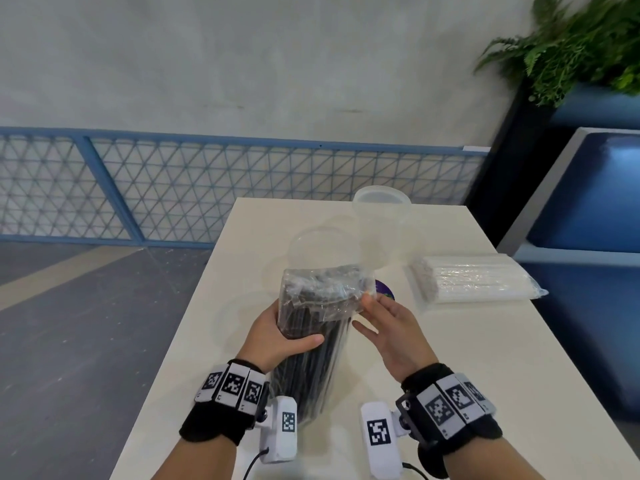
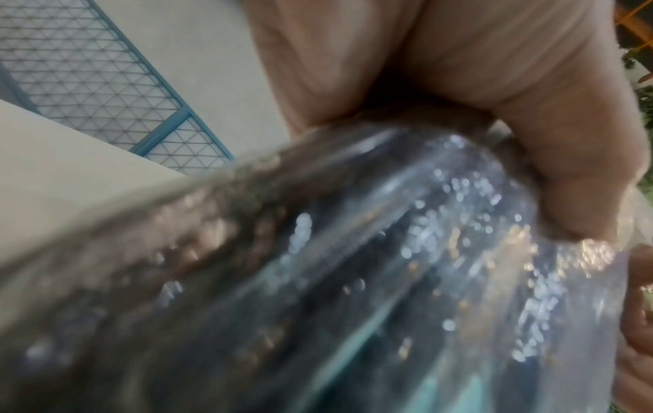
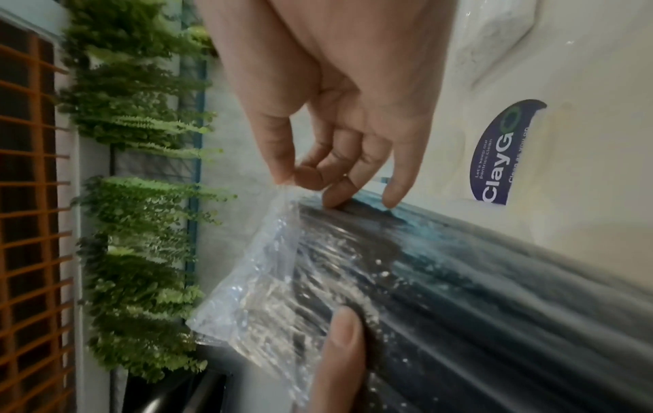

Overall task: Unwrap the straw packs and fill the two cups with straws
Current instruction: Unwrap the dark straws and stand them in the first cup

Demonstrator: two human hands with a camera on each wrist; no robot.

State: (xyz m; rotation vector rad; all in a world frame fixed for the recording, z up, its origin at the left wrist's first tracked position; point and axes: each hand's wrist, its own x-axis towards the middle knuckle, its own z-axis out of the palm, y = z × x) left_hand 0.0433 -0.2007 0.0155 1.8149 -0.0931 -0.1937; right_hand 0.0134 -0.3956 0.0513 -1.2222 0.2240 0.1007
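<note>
I hold a pack of black straws in clear plastic wrap, tilted up over the white table. My left hand grips the pack around its upper part, thumb across the front. My right hand pinches the loose plastic wrap at the pack's top corner between thumb and forefinger, the other fingers touching the pack. The left wrist view shows the pack blurred against my left hand. Two clear cups stand behind: one near, one farther. A wrapped pack of white straws lies at the right.
A round dark-blue sticker lies on the table behind the black pack; it appears too in the right wrist view as the sticker. The table's left edge drops to grey floor. A blue mesh fence runs behind, a fern planter stands at the back right.
</note>
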